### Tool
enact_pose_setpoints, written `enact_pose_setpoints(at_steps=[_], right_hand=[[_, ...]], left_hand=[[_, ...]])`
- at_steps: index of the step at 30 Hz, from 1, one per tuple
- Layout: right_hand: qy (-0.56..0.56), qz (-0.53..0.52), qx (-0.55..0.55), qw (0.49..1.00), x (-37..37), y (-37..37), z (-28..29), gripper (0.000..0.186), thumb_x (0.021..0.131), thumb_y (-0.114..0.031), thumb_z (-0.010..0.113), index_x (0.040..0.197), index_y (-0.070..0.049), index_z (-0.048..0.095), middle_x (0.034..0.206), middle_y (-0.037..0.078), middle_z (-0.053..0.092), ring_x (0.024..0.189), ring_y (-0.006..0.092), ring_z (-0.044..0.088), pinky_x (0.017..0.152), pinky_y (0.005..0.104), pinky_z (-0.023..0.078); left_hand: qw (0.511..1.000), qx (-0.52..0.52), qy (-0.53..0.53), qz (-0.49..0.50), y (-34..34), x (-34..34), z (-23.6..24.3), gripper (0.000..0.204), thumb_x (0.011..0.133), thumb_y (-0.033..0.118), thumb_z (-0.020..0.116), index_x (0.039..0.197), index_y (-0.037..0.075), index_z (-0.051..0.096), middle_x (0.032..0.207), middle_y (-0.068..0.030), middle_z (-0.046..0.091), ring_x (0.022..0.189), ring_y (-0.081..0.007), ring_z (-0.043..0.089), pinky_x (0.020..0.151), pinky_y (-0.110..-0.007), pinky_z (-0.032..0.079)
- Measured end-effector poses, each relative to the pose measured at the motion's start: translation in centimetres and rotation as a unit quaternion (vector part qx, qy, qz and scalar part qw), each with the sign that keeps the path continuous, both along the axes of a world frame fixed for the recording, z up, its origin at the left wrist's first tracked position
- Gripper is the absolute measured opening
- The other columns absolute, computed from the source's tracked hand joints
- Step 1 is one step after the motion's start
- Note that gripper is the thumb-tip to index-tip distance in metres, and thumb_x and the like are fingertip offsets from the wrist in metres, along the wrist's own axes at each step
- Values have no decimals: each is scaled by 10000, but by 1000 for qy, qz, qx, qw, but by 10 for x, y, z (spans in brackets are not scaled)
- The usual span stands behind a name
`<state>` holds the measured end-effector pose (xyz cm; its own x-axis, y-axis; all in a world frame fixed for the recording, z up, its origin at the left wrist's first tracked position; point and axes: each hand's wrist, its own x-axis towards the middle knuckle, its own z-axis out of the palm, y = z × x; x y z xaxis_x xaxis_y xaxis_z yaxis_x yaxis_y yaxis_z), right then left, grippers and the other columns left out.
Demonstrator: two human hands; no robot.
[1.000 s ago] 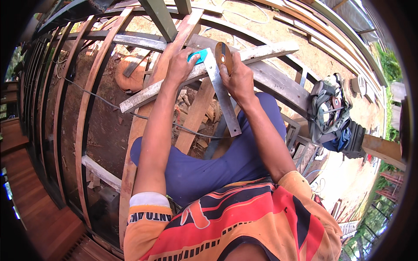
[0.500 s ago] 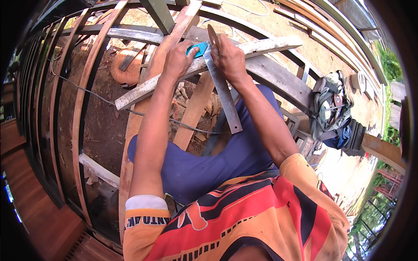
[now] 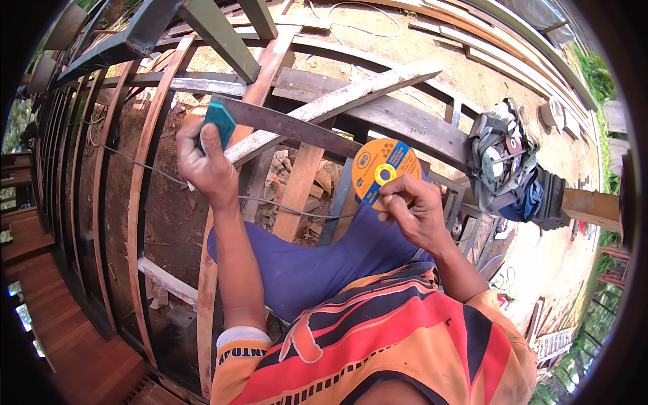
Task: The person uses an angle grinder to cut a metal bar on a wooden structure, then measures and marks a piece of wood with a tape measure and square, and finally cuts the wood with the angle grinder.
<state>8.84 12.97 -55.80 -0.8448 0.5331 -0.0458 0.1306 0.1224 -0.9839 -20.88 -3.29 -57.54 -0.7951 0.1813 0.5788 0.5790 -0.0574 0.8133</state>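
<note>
My left hand (image 3: 208, 165) is closed around the teal handle of a try square (image 3: 290, 127). The square's long steel blade stretches to the right, crossing above a pale, weathered timber piece (image 3: 358, 94); whether blade and timber touch I cannot tell. In my right hand (image 3: 422, 212) is a thin orange cutting disc (image 3: 370, 165), pinched near its centre ring with the labelled face up. The disc hides the far end of the blade. Both hands are apart from the timber, which lies slantwise across the frame beams.
Dark metal and wood beams (image 3: 138, 202) form an open frame on the left. A grey cable (image 3: 297, 208) runs across it. A backpack (image 3: 503, 158) rests on the right beside a wooden post (image 3: 594, 209). Long boards (image 3: 499, 64) lie on the ground behind. Wood scraps lie below.
My left hand has drawn the square left and off the timber, its blade now nearly level. My right hand has moved down and right, turning the disc from edge-on to face up.
</note>
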Motion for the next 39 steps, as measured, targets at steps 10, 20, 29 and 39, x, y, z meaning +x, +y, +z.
enact_pose_setpoints(at_steps=[10,20,29,39], right_hand=[[211,-82,-284,932,11,-46,30,1136,812,-744,695,1491,98,345,1482,182,472,1316,273,525,1118,425,403],[167,-246,-92,950,13,-2,-10,424,1014,-210,634,1310,66,511,1109,148,653,914,198,687,771,327,613],[95,-178,-164,965,15,-6,-64,434,1008,-168,662,1352,47,506,1133,121,663,955,174,685,823,314,609],[100,-97,-426,894,-44,-72,-146,493,992,-161,675,1412,19,490,1196,97,636,1059,174,658,886,317,629]], left_hand=[[911,-74,394,-94,22,169,37,199,857,84,712,1044,58,650,1002,-54,550,1010,-228,558,955,-462,607],[889,-299,276,-210,44,63,-25,956,722,659,804,1351,7,499,1399,-197,510,1363,-383,445,1191,-520,329],[734,-664,98,-105,44,-8,-111,528,782,227,807,1219,33,583,1170,-153,650,1113,-361,621,973,-478,478],[813,-524,250,-44,13,33,-131,698,780,174,794,1393,39,489,1310,-147,547,1214,-319,527,1085,-488,377]])
